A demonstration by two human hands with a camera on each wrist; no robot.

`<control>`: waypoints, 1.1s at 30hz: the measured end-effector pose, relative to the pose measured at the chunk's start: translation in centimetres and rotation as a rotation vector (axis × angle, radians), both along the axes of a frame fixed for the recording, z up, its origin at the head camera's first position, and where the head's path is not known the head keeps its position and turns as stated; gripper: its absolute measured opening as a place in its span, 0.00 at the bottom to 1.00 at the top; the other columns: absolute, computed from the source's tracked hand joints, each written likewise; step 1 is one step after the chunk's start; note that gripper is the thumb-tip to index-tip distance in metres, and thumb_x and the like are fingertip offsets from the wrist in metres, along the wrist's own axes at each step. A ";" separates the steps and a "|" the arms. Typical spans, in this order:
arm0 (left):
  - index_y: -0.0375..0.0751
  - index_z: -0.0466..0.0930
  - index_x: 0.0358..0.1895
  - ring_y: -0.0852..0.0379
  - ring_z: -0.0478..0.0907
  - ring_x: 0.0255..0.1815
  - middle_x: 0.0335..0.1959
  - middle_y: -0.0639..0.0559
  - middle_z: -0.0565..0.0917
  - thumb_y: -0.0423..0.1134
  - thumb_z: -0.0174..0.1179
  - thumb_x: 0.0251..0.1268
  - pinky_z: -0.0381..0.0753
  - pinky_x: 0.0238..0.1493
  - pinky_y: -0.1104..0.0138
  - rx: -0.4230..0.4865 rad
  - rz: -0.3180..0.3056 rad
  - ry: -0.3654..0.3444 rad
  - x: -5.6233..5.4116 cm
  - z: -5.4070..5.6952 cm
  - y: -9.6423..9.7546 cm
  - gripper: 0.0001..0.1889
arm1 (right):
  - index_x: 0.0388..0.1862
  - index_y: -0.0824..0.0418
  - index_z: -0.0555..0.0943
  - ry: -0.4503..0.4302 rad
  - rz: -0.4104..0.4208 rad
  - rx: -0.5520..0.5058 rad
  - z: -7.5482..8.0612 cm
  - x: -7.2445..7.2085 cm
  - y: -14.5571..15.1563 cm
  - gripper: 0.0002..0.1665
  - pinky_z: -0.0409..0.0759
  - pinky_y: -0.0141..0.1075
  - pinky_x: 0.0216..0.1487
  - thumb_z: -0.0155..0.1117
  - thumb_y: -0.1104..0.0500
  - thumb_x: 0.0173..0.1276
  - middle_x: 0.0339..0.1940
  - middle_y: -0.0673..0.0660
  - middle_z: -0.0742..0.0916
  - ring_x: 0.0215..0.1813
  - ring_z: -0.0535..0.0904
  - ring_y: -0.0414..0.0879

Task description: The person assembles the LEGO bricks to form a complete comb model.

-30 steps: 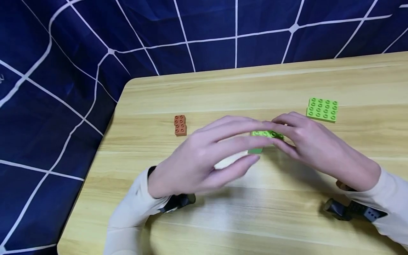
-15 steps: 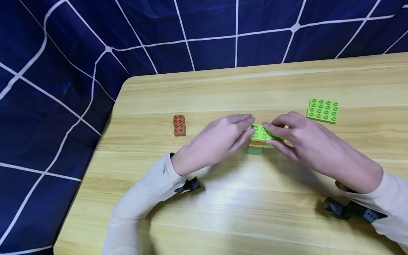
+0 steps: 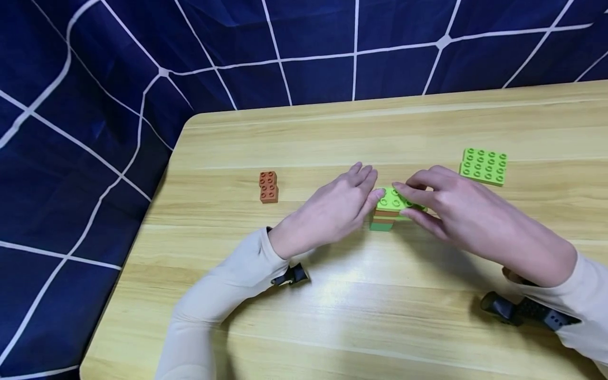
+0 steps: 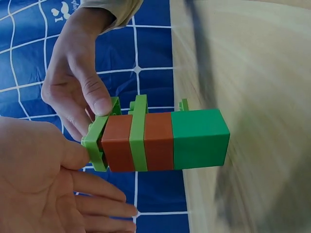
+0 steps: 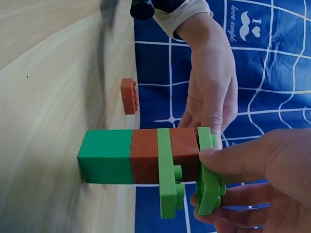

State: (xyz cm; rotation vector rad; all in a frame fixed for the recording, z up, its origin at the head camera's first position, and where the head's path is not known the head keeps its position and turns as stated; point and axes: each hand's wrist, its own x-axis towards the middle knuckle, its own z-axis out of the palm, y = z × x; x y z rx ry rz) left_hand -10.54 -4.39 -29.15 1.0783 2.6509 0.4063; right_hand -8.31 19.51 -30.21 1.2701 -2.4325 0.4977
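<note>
A stack of toy building bricks stands on the table. From the bottom it has a dark green brick [image 4: 201, 141], a reddish-brown brick [image 4: 159, 145], a light green plate [image 5: 166, 194] and a second brown brick [image 4: 118, 148]. Over these sits another light green plate [image 3: 390, 199], slightly tilted, with a thin gap beneath it in the wrist views. My right hand [image 3: 461, 211] pinches this top plate between thumb and fingers at its right part. At its left end, my left hand [image 3: 328, 208] touches the plate with the thumb, its fingers stretched out straight.
A reddish-brown piece with studs [image 3: 268, 187] lies to the left on the wooden table [image 3: 332, 327]. Toward the back right is a square light green studded plate [image 3: 483, 166]. A dark blue cloth with white lines [image 3: 313, 31] hangs behind and to the left.
My left hand has drawn back from over the stack to its left side, uncovering the top plate, and its fingers have spread. My right hand keeps its pinch on the plate.
</note>
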 end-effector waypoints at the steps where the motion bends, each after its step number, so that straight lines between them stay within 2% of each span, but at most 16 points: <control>1: 0.23 0.57 0.83 0.37 0.50 0.87 0.85 0.29 0.58 0.46 0.36 0.96 0.45 0.85 0.60 0.005 0.013 -0.020 0.0 -0.1 0.0 0.31 | 0.48 0.75 0.91 -0.005 -0.003 0.001 0.0 0.0 0.0 0.53 0.90 0.58 0.33 0.28 0.35 0.89 0.40 0.68 0.88 0.40 0.86 0.64; 8: 0.25 0.46 0.86 0.41 0.35 0.89 0.88 0.32 0.45 0.48 0.33 0.96 0.33 0.85 0.62 0.036 0.049 -0.100 0.0 -0.3 -0.1 0.33 | 0.51 0.75 0.90 -0.011 -0.018 0.000 -0.1 0.3 -0.1 0.54 0.90 0.60 0.37 0.27 0.34 0.89 0.41 0.69 0.88 0.42 0.87 0.66; 9: 0.26 0.44 0.86 0.42 0.33 0.89 0.89 0.33 0.43 0.48 0.32 0.96 0.31 0.85 0.63 0.035 0.051 -0.107 0.0 -0.3 -0.1 0.33 | 0.51 0.76 0.90 -0.014 -0.019 0.001 0.0 0.3 -0.1 0.47 0.90 0.61 0.38 0.36 0.37 0.91 0.41 0.70 0.88 0.42 0.87 0.66; 10: 0.27 0.43 0.87 0.43 0.31 0.89 0.89 0.34 0.42 0.49 0.32 0.96 0.30 0.85 0.63 0.032 0.053 -0.110 0.0 -0.3 -0.2 0.34 | 0.51 0.76 0.90 -0.016 -0.020 0.004 0.0 0.3 -0.1 0.47 0.90 0.61 0.38 0.37 0.37 0.91 0.42 0.70 0.88 0.43 0.87 0.67; 12: 0.28 0.41 0.87 0.46 0.29 0.89 0.89 0.36 0.40 0.49 0.32 0.96 0.28 0.84 0.65 0.030 0.056 -0.117 0.0 -0.1 -0.3 0.34 | 0.51 0.76 0.90 -0.021 -0.019 0.011 0.1 0.3 -0.2 0.30 0.90 0.61 0.40 0.59 0.47 0.89 0.42 0.70 0.88 0.43 0.87 0.67; 14: 0.29 0.41 0.87 0.46 0.29 0.89 0.89 0.37 0.40 0.48 0.33 0.96 0.27 0.83 0.66 0.035 0.044 -0.108 0.0 0.0 -0.4 0.33 | 0.52 0.76 0.90 -0.026 -0.017 0.016 0.2 0.2 -0.2 0.18 0.90 0.61 0.40 0.76 0.60 0.76 0.43 0.70 0.88 0.43 0.87 0.67; 15: 0.29 0.42 0.87 0.47 0.29 0.89 0.89 0.37 0.41 0.47 0.33 0.96 0.27 0.83 0.66 0.038 0.031 -0.100 0.1 0.1 -0.5 0.33 | 0.52 0.76 0.89 -0.030 -0.014 0.017 0.2 0.2 -0.1 0.18 0.90 0.61 0.40 0.80 0.66 0.67 0.43 0.70 0.88 0.43 0.87 0.67; 16: 0.29 0.42 0.87 0.46 0.30 0.89 0.89 0.37 0.42 0.46 0.34 0.96 0.27 0.83 0.66 0.042 0.014 -0.090 0.1 0.2 -0.5 0.32 | 0.52 0.76 0.89 -0.027 -0.011 0.017 0.2 0.2 -0.1 0.18 0.90 0.61 0.40 0.76 0.60 0.75 0.43 0.70 0.88 0.43 0.87 0.67; 18: 0.29 0.45 0.87 0.46 0.32 0.89 0.89 0.36 0.44 0.44 0.35 0.95 0.27 0.83 0.67 0.050 -0.028 -0.060 0.2 0.3 -0.5 0.31 | 0.52 0.76 0.90 -0.027 -0.007 0.013 0.2 0.1 -0.1 0.18 0.90 0.61 0.39 0.76 0.61 0.75 0.42 0.70 0.88 0.43 0.87 0.66; 19: 0.29 0.46 0.87 0.46 0.33 0.89 0.89 0.36 0.45 0.43 0.35 0.95 0.28 0.83 0.67 0.054 -0.050 -0.048 0.3 0.3 -0.5 0.30 | 0.53 0.76 0.90 -0.024 -0.004 0.010 0.2 0.1 -0.1 0.22 0.90 0.61 0.39 0.69 0.54 0.83 0.43 0.70 0.88 0.43 0.87 0.67; 22: 0.28 0.48 0.86 0.45 0.35 0.90 0.89 0.35 0.46 0.44 0.36 0.95 0.28 0.83 0.67 0.054 -0.101 -0.028 0.6 0.3 -0.4 0.30 | 0.52 0.76 0.90 -0.026 -0.004 0.006 0.1 0.1 -0.1 0.21 0.90 0.61 0.40 0.71 0.55 0.81 0.43 0.70 0.88 0.44 0.87 0.67; 24: 0.27 0.47 0.86 0.44 0.35 0.90 0.88 0.35 0.46 0.45 0.36 0.95 0.28 0.83 0.66 0.044 -0.106 -0.022 0.8 0.3 -0.2 0.31 | 0.52 0.76 0.89 -0.031 -0.007 0.008 0.2 0.1 -0.1 0.22 0.90 0.62 0.41 0.84 0.67 0.62 0.43 0.71 0.88 0.44 0.87 0.67; 25: 0.27 0.47 0.86 0.43 0.35 0.90 0.88 0.34 0.46 0.46 0.36 0.95 0.29 0.84 0.65 0.031 -0.102 -0.019 0.9 0.3 -0.1 0.32 | 0.53 0.76 0.89 -0.031 -0.008 0.008 0.2 0.1 -0.1 0.23 0.90 0.62 0.42 0.85 0.68 0.60 0.43 0.71 0.89 0.45 0.87 0.67; 26: 0.27 0.46 0.86 0.43 0.34 0.89 0.88 0.34 0.46 0.47 0.36 0.95 0.29 0.84 0.64 0.015 -0.091 -0.016 1.0 0.3 0.0 0.33 | 0.53 0.76 0.89 -0.033 -0.009 0.008 0.2 0.1 -0.1 0.29 0.90 0.62 0.42 0.86 0.73 0.49 0.43 0.70 0.88 0.45 0.87 0.67; 30: 0.27 0.42 0.87 0.43 0.33 0.89 0.89 0.34 0.44 0.50 0.36 0.95 0.29 0.84 0.62 -0.058 -0.049 0.002 1.2 0.2 0.2 0.35 | 0.52 0.77 0.89 -0.032 -0.003 0.010 0.3 0.1 -0.3 0.30 0.90 0.61 0.43 0.87 0.73 0.47 0.42 0.70 0.88 0.44 0.87 0.67; 33: 0.27 0.39 0.87 0.43 0.32 0.89 0.89 0.35 0.43 0.51 0.35 0.95 0.30 0.84 0.63 -0.065 -0.034 -0.003 1.1 0.2 0.4 0.36 | 0.51 0.77 0.90 -0.036 -0.010 0.007 0.6 0.1 -0.3 0.29 0.90 0.61 0.43 0.88 0.73 0.47 0.41 0.70 0.88 0.43 0.87 0.67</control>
